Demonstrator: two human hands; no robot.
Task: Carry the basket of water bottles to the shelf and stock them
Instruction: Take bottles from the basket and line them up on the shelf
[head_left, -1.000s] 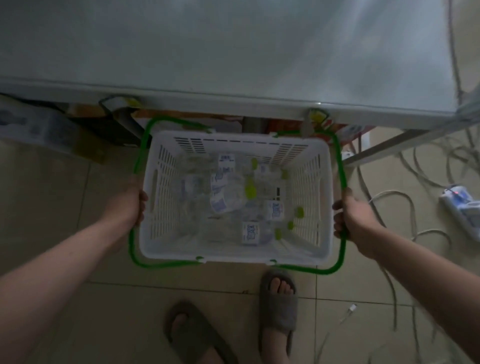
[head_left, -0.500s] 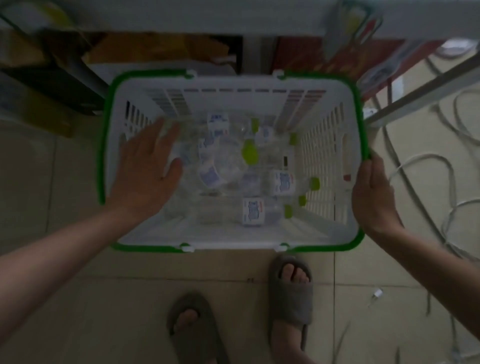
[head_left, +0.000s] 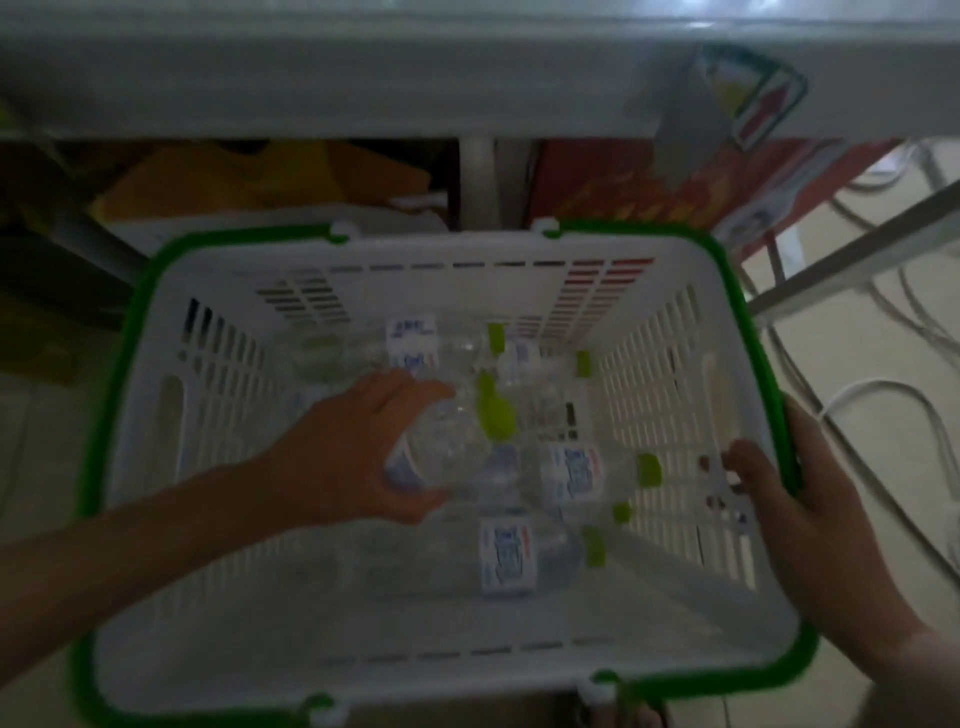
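Observation:
A white slotted basket (head_left: 218, 597) with green handles fills most of the head view. Several clear water bottles with green caps and blue-and-white labels lie inside it. My left hand (head_left: 343, 457) is down in the basket, fingers and thumb curled round one water bottle (head_left: 457, 431) whose green cap points right. My right hand (head_left: 810, 540) grips the basket's right rim, thumb inside the wall and fingers round the green handle. Another labelled bottle (head_left: 511, 558) lies near the basket's front. The grey shelf (head_left: 415, 73) runs across the top of the view, above and behind the basket.
Under the shelf sit an orange bag (head_left: 249, 176) and a red carton (head_left: 649, 182). White cables (head_left: 883, 405) trail over the tiled floor on the right. A metal frame bar (head_left: 857, 254) slants at the right. The image is dim and blurred.
My left hand left the green handle, went into the basket and closed round a bottle. The basket came nearer in view. My right hand stayed on the right rim.

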